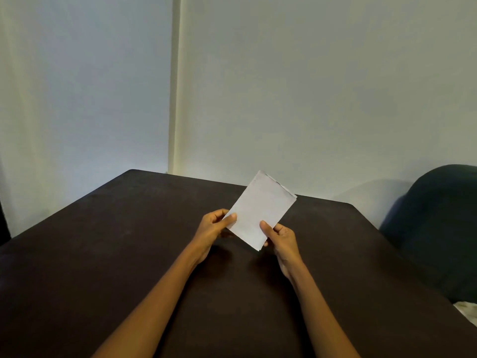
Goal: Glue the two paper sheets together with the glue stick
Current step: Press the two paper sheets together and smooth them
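1. Two hands hold the white rectangular paper sheets (260,209) above the dark brown worktop (129,241), tilted, far corner up and to the right.
2. Left hand (213,228) pinches the left edge with thumb on top; right hand (282,239) pinches the near right edge.
3. A second edge shows along the far right side, so probably stacked for alignment or pressing.
4. Glue stick not in view.
5. Dark blue chair (438,223) at right.

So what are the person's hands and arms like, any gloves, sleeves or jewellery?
Both are bare. The left hand and right hand wear no gloves, and no rings, watch or bracelet show. The forearms are uncovered down to the picture's lower edge, so no sleeve shows.
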Available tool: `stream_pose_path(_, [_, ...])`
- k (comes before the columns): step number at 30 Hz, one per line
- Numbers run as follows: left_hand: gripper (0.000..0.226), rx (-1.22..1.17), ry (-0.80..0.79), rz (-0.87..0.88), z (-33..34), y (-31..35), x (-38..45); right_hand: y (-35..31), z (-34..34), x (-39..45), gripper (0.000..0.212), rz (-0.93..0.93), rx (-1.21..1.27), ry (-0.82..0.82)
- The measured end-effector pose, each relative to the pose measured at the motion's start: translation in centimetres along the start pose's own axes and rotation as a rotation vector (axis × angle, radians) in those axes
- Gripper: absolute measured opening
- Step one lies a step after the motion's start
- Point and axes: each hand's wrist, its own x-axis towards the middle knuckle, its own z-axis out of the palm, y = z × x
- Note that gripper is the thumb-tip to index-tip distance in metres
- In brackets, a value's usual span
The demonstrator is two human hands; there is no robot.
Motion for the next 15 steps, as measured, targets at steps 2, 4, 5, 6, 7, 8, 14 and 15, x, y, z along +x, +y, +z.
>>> stream_pose_path(2, [0.03,0.002,-0.011,-0.039,0.11,-0.09,-0.11,0.15,0.25,0.0,0.024,-0.008,-0.03,0.029])
stream_pose_path(4, [0.025,0.022,-0.01,-0.058,0.21,-0.36,-0.18,0.26,0.41,-0.02,0.023,-0.011,-0.056,0.033])
stream_pose_path(5, [0.021,0.03,0.001,-0.064,0.26,-0.42,-0.15,0.28,0.44,-0.02,0.023,-0.012,-0.068,0.035])
stream_pose_path(6, [0.019,0.038,0.015,-0.068,0.31,-0.41,-0.14,0.31,0.45,0.02,0.023,-0.013,-0.077,0.035])
stream_pose_path(7, [0.019,0.044,0.026,-0.071,0.36,-0.41,-0.1,0.32,0.45,0.03,0.024,-0.015,-0.085,0.036])
stream_pose_path(8, [0.02,0.048,0.032,-0.075,0.38,-0.42,-0.06,0.35,0.43,0.06,0.024,-0.018,-0.091,0.038])
stream_pose_path(14, [0.019,0.069,0.058,-0.089,0.59,-0.43,-0.04,0.45,0.48,0.06,0.025,-0.041,-0.107,0.045])
stream_pose_path(15, [0.018,0.068,0.062,-0.09,0.58,-0.42,-0.06,0.46,0.51,0.04,0.026,-0.042,-0.105,0.04])
